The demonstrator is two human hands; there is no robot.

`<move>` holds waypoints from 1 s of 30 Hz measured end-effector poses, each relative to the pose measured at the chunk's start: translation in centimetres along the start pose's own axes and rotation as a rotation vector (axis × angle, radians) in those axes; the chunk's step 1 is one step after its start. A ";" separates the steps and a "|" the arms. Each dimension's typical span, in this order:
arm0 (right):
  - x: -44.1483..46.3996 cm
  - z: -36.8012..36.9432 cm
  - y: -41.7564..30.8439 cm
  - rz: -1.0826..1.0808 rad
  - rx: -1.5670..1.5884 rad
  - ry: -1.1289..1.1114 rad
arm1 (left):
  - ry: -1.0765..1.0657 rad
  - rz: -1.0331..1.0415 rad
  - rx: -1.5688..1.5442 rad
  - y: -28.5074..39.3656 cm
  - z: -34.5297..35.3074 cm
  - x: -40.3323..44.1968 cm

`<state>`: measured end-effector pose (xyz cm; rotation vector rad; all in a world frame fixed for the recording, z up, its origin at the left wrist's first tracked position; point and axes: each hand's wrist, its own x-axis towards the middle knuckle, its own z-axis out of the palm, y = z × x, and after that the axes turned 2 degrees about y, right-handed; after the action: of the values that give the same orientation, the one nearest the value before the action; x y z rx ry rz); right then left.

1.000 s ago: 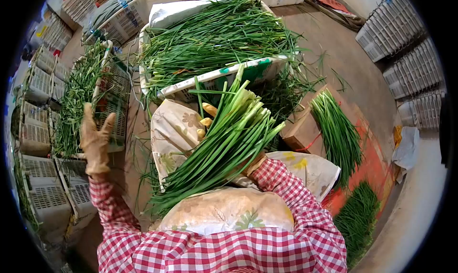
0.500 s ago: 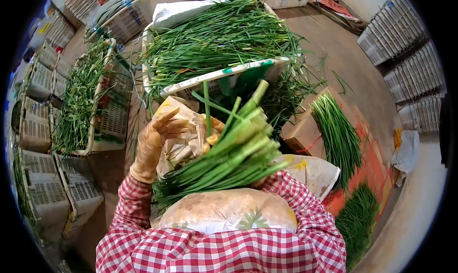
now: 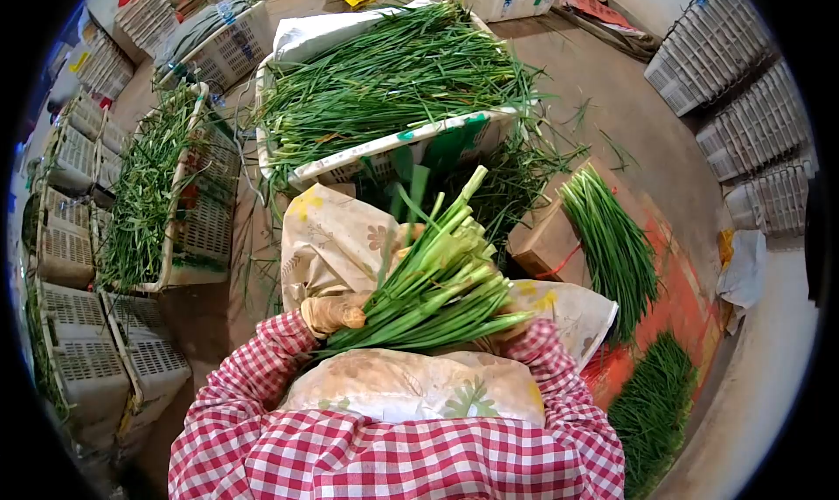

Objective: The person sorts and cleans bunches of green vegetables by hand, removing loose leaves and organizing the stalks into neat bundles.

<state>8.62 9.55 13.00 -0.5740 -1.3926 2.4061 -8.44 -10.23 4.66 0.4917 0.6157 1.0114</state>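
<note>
A bunch of garlic chives (image 3: 437, 281) lies across my lap, pale stalk ends up and right, green leaves toward the lower left. My left hand (image 3: 334, 314), in a tan glove, is closed against the leafy left side of the bunch. Most of my right hand (image 3: 514, 327) is hidden behind and under the bunch at its right. Yellowish gloved fingertips show past the stalks, so it appears wrapped round them. A few loose blades stick up beyond the bunch. Beneath lies a stained patterned cloth (image 3: 328, 238) over my knees.
Ahead stands a white crate (image 3: 350, 161) heaped with chives. Another crate (image 3: 170, 238) of greens is at the left. To the right, a tied chive bunch (image 3: 612, 246) leans on a wooden block (image 3: 546, 238), with more chives (image 3: 651, 417) nearer me. Stacked crates (image 3: 712, 45) line the right wall.
My left hand has come down from a raised, open position and closed on the leaves. The bunch has shifted slightly, its stalk ends now fanned out.
</note>
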 end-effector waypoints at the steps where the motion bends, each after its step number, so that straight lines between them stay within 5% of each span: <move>1: -0.5 -1.6 -1.3 -0.010 -0.102 0.116 | -0.022 -0.094 -0.087 1.2 1.2 -0.5; 3: -2.3 -4.7 -3.7 -0.024 -0.177 0.252 | 0.025 -0.003 0.082 3.0 3.7 -1.0; 5: -4.3 -8.3 -5.4 -0.377 -0.222 0.645 | 0.164 0.089 0.048 3.4 5.4 -2.3; 8: -6.9 -5.1 -7.2 -0.291 -0.388 0.381 | 0.340 0.239 0.095 1.7 4.9 -3.0; 9: -6.6 -1.9 -7.4 -0.136 -0.279 0.334 | 0.396 0.207 0.031 2.0 5.6 -2.7; 10: -5.8 -2.4 -4.8 -0.085 -0.655 0.237 | 0.448 0.175 -0.034 2.3 6.2 -2.2; 11: -5.1 0.1 -5.5 0.142 -0.615 0.286 | 0.450 0.173 -0.042 2.5 6.9 -1.9; 17: -1.5 0.3 -2.6 0.088 -0.714 0.253 | 0.183 0.292 -0.041 1.5 6.2 -1.6; 19: -1.4 -1.8 -2.0 -0.039 -0.888 0.080 | 0.239 0.272 0.047 0.5 5.2 -2.1; 20: -1.4 -1.9 -3.7 0.078 -0.760 0.020 | 0.299 0.236 0.033 0.4 5.1 -2.3; 21: -1.2 -2.8 -3.8 0.010 -0.725 0.028 | 0.359 0.202 0.021 0.3 5.0 -2.4; 23: 0.0 -4.3 -5.1 -0.170 -1.289 -0.014 | 0.330 0.210 -0.053 0.2 4.9 -2.4; 25: 1.5 -7.2 -3.8 -0.616 -1.474 0.112 | 0.398 0.164 -0.040 0.8 5.6 -2.1; 27: 2.6 -7.4 -6.6 -0.445 -1.735 0.326 | 0.382 0.199 0.004 1.5 6.4 -1.8; 29: 2.9 -7.5 -7.0 -0.555 -1.530 0.581 | 0.459 0.168 0.086 1.5 6.1 -2.0; 30: 2.1 -4.7 -9.2 -0.297 -1.246 0.371 | 0.451 0.164 0.122 1.8 6.0 -2.0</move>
<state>9.58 18.44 18.49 -0.8980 -2.4213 0.9021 -6.34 -11.78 10.69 0.4268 1.0564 1.2590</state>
